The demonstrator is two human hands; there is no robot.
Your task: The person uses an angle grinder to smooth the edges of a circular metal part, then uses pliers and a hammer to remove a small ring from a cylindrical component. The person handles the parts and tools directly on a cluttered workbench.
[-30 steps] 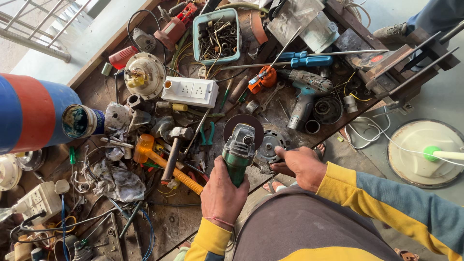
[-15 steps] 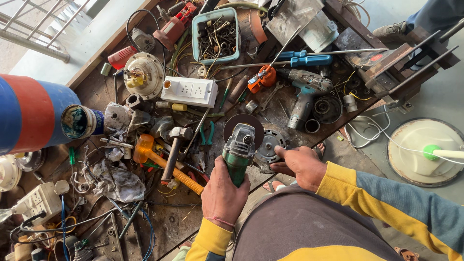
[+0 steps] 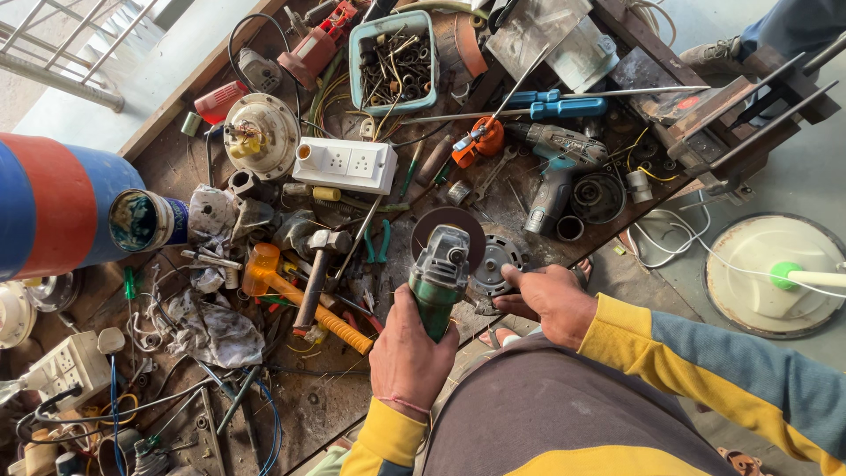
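Cluttered workbench (image 3: 176, 159): left hand (image 3: 407, 353) grips grinder (image 3: 441, 273); right hand (image 3: 551, 300) clasps half-hidden metal disc (image 3: 495, 264).

1. The left hand (image 3: 407, 353) reaches forward from a yellow cuff, back of the hand facing up, fingers wrapped closed in a firm grip.
2. The right hand (image 3: 548, 300) comes in from the right, wrist bent inward, fingers curled and pinching at their tips.
3. The right forearm wears a yellow and blue sleeve, angled across the lower right.
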